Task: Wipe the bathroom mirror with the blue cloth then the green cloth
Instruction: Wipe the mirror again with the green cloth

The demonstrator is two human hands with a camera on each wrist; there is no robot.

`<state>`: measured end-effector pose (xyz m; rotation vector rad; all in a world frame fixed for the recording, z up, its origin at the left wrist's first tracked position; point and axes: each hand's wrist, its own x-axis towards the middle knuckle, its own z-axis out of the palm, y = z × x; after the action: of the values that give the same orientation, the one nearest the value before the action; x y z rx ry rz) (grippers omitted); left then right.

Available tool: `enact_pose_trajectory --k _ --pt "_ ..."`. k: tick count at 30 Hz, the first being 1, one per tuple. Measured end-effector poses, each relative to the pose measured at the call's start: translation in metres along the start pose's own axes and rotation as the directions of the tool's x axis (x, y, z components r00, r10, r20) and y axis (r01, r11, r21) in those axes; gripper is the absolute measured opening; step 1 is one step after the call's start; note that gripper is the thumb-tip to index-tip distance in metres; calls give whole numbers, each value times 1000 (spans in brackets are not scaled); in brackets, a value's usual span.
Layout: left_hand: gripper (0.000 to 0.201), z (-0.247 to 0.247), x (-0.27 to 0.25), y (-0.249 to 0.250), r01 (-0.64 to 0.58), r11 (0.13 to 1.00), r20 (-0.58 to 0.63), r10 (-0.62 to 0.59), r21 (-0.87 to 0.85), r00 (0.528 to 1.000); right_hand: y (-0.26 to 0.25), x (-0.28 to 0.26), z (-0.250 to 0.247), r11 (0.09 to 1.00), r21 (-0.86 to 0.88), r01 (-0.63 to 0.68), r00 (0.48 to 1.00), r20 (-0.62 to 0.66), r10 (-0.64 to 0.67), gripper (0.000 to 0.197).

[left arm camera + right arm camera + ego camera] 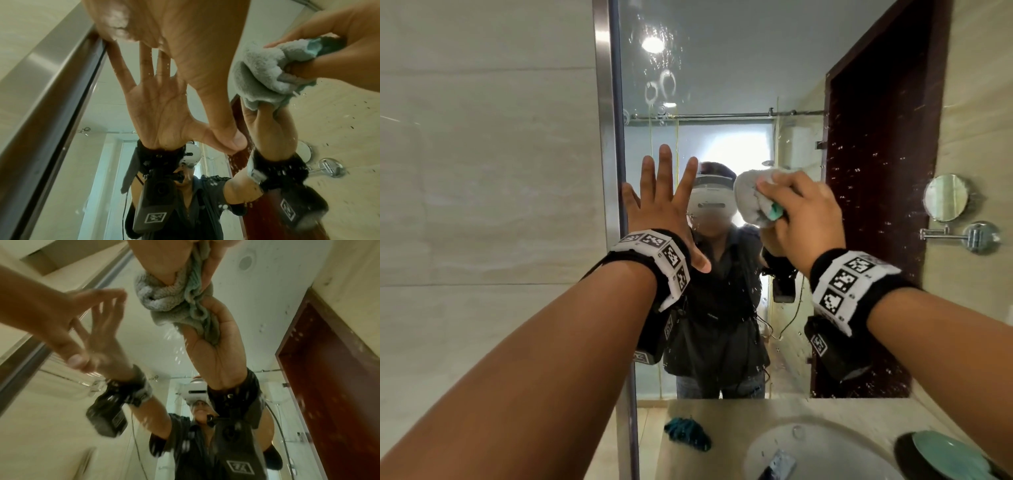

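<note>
Forearms fill the bottom of the head view, each banded with a marker-printed wrist strap. Beyond them stands the mirror (pixel 739 85), the largest thing present: a hard, smooth, fragile pane in a steel frame (pixel 604 102), speckled with droplets and smeared with ring marks high up. It likely stays slick while wet, so pressure should be even and moderate. Below it a stone counter (pixel 722 411) holds a white sink (pixel 822 445), with a teal dish (pixel 945 455) at the right edge. A round swing-arm shaving mirror (pixel 947 198) hangs on the tiled wall to the right.

Against the glass near the frame, the left hand (pixel 659 202) lies flat, fingers straight and spread, holding nothing; it seems to brace the body. The right hand (pixel 803 216) is curled tightly round a bunched pale green-grey cloth (pixel 751 198), pressing it to the pane at face height. That cloth looks soft, light and limp; a wadded fistful gives the firmest hold. A darker blue cloth (pixel 686 433) lies crumpled on the counter, left of the sink.
</note>
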<state>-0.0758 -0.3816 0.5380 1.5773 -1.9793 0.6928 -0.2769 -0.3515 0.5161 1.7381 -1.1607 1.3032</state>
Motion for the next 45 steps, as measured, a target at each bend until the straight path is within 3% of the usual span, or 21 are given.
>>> enact_pose_trajectory --k 5,11,14,18,23,31,38,42,45 --pt "158 -3 -2 3 16 1000 12 -16 17 1000 1 -41 16 987 -78 140 983 128 -129 54" --pt "148 -3 -27 8 -3 1000 56 1 23 998 1 -38 -5 990 -19 140 953 274 -129 48" --pt "146 15 -56 8 -39 999 106 37 11 994 3 -23 -13 999 -32 36 974 224 -28 47" --pt "145 34 -71 7 -28 1000 135 30 -14 990 -16 -39 10 978 133 -162 977 160 140 50" --pt "150 50 -65 9 3 1000 89 -5 24 996 -26 -78 33 981 167 -95 977 205 60 56" --pt "159 59 -58 11 21 999 75 -24 34 997 -20 -45 17 996 83 31 979 199 -47 51" --pt "160 61 -57 10 17 999 45 -18 28 999 -27 -64 23 994 109 -17 971 238 -10 47" --pt "162 62 -56 10 19 999 46 -20 26 999 -29 -64 26 994 105 14 981 190 -34 32" --pt "161 61 -56 9 14 1000 46 -15 22 999 -32 -85 35 996 86 38 975 214 -55 39"
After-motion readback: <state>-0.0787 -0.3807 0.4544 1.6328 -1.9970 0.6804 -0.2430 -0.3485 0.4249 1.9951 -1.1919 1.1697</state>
